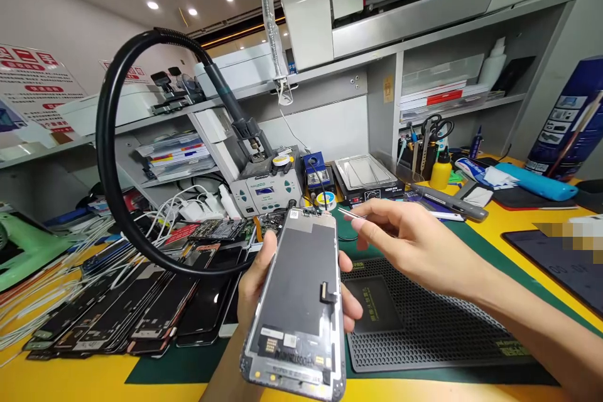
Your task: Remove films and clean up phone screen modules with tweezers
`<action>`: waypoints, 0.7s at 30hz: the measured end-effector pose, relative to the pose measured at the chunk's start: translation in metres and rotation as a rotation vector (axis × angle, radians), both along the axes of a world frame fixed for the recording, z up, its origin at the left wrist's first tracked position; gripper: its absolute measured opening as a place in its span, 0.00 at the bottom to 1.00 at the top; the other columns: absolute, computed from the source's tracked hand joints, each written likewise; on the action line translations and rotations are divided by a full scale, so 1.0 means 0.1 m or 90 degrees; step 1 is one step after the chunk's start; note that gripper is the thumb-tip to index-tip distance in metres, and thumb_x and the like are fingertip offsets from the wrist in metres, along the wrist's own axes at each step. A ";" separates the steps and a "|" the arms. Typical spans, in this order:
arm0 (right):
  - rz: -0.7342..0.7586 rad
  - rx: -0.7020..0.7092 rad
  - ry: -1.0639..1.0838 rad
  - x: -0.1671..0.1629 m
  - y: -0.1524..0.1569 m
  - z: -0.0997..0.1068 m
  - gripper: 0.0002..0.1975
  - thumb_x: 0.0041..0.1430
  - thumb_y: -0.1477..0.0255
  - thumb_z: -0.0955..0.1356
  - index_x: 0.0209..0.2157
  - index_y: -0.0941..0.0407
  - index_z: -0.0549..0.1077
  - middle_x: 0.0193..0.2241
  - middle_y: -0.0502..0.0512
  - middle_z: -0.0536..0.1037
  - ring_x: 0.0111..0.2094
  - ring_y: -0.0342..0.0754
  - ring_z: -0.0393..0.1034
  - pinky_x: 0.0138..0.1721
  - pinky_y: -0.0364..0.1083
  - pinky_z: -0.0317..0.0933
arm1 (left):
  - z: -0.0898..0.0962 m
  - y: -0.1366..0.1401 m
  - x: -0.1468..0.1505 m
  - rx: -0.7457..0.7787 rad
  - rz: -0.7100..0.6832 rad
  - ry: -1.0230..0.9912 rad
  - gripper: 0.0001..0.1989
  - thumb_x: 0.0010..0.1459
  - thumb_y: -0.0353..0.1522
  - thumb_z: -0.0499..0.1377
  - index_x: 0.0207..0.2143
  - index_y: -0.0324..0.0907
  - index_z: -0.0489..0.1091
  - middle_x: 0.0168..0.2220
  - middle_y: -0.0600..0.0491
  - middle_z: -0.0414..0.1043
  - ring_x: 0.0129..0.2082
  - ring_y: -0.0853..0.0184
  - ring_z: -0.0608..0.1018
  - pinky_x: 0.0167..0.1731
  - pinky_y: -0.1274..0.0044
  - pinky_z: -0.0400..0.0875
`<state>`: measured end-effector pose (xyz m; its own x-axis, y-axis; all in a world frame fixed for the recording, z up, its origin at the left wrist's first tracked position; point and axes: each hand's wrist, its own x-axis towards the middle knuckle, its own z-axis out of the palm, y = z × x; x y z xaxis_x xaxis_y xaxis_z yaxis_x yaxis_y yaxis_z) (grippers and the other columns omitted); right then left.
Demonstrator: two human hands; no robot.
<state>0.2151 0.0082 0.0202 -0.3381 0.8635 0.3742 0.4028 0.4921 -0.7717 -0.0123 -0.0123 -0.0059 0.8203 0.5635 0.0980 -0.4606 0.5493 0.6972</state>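
Note:
My left hand (258, 279) grips a phone screen (301, 270) by its long edges, thumb on the left side and fingertips on the right. Its back faces me, dark with a silvery frame, a small flex connector at the right and gold contacts near the bottom. To the right of the screen's upper end, my right hand (400, 232) pinches slim metal tweezers (347, 213), which point left at the top corner. Whether their tips touch the screen, I cannot tell. Below both hands are a green mat (188, 361) and a black perforated pad (438, 326).
Several phone screens (113, 308) lie stacked at the left beside white cables (188, 204). A thick black hose (106, 144) loops close to my left hand. Behind stand a soldering station (266, 191) and a hot plate (372, 185). A phone (560, 270) lies at the right.

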 end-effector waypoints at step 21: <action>-0.009 0.148 -0.094 -0.04 -0.01 -0.03 0.14 0.67 0.70 0.64 0.42 0.54 0.82 0.38 0.56 0.85 0.36 0.53 0.78 0.34 0.47 0.66 | 0.00 0.01 0.04 0.015 -0.041 0.013 0.39 0.59 0.57 0.53 0.54 0.31 0.71 0.45 0.41 0.81 0.42 0.64 0.83 0.39 0.79 0.75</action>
